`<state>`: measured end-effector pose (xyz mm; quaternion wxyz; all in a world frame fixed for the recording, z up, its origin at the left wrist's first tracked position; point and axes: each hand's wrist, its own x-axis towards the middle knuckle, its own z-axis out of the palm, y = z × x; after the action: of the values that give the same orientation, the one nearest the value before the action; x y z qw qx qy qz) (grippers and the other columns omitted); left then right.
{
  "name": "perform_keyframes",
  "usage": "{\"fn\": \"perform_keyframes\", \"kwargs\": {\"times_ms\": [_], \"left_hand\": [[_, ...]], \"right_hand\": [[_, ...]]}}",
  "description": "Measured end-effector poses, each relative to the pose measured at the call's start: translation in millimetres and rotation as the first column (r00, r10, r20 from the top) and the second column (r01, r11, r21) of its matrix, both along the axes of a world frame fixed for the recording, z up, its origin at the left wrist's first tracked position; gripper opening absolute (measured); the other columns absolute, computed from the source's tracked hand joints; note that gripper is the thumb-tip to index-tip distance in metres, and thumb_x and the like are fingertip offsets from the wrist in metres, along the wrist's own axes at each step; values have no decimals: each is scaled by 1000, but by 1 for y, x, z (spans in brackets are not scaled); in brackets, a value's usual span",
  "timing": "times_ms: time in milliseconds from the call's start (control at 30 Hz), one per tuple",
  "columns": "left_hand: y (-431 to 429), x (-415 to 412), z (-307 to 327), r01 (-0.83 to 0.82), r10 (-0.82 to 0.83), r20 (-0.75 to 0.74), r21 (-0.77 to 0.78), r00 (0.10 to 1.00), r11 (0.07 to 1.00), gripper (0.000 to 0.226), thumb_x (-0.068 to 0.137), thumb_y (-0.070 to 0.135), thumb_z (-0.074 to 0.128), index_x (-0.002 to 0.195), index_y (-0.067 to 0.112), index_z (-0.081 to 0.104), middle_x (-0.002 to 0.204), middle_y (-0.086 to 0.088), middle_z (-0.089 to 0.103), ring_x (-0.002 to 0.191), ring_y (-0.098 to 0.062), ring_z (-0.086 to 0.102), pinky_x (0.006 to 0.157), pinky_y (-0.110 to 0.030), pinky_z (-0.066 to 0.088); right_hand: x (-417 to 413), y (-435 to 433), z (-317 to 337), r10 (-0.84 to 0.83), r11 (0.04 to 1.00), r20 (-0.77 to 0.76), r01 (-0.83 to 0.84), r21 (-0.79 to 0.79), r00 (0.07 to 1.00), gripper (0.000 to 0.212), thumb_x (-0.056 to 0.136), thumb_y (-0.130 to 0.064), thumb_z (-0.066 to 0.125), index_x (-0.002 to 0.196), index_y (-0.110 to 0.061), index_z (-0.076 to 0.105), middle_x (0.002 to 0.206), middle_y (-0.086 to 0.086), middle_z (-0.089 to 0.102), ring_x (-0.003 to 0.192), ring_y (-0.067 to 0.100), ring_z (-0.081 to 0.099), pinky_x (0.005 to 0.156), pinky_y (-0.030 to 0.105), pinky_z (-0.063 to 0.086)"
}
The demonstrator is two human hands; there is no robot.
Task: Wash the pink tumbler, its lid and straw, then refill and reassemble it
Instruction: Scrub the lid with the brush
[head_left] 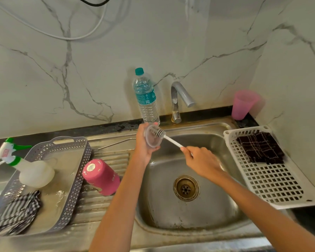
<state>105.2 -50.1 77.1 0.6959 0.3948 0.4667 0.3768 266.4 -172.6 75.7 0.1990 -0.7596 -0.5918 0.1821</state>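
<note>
Clear lid [152, 138] is held in the left hand [144, 142] above the back-left edge of the sink [171, 211], fingers wrapped around its rim, open side facing right. Bottle brush [164, 136]: bristle head is inside the lid, white handle runs down-right into the right hand [201, 161], which is closed around the handle end. Pink tumbler [101, 177] stands upside down on the ribbed drainboard [105, 157], left of the sink, just beside the grey basket [76, 180]. Metal straw [116, 142] lies on the drainboard behind the tumbler. Basket holds a spray bottle [25, 166] and a striped cloth [16, 213]. Water bottle [146, 99] stands behind the left hand, tap [179, 99] right of it. Pink cup [243, 104] sits in the back-right corner. White tray [269, 179] with a dark cloth [261, 148] sits at the sink's right.
</note>
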Motion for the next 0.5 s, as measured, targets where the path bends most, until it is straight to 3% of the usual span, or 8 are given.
{"fn": "perform_keyframes", "kwargs": {"times_ms": [133, 200, 300, 400, 500], "left_hand": [[-2, 5, -1, -77, 77, -11, -29, 997, 997, 40, 86, 51, 52, 99, 17, 70, 92, -5, 61, 84, -18, 53, 64, -28, 45], [-3, 5, -7, -101, 103, 32, -59, 994, 993, 44, 86, 50, 52, 104, 14, 69, 90, -6, 60, 80, -17, 55, 62, -27, 47], [-8, 11, -10, -58, 61, 53, -61, 997, 996, 36, 87, 49, 51, 95, 19, 67, 83, -5, 59, 75, -15, 52, 64, -28, 40], [-10, 15, -10, -113, 117, 45, -89, 992, 990, 34, 87, 51, 53, 97, 20, 64, 88, -3, 60, 79, -15, 51, 62, -27, 38], [-6, 13, -14, -264, 288, 84, -216, 954, 940, 48, 88, 57, 55, 117, 20, 59, 106, -6, 62, 90, -18, 57, 63, -27, 46]], "right_hand": [[-20, -31, -6, 33, 998, 37, -31, -51, 999, 42, 101, -49, 25, 79, -27, 53, 74, 4, 62, 72, 30, 59, 64, 35, 44], [-26, -36, -1, 60, 998, 81, -58, -27, 995, 42, 101, -49, 24, 80, -25, 52, 75, 4, 61, 73, 31, 58, 64, 36, 42], [-18, -23, 4, 3, 1000, 78, -3, -9, 997, 44, 101, -49, 24, 83, -24, 54, 73, 1, 59, 70, 29, 55, 62, 34, 39], [-17, -24, -6, -74, 996, -6, 74, -51, 997, 44, 100, -51, 22, 80, -26, 52, 70, 0, 60, 71, 27, 58, 64, 36, 45], [-31, -38, -14, -113, 994, -63, 113, 6, 992, 45, 100, -50, 18, 87, -23, 51, 68, 4, 61, 70, 32, 61, 67, 43, 52]]}}
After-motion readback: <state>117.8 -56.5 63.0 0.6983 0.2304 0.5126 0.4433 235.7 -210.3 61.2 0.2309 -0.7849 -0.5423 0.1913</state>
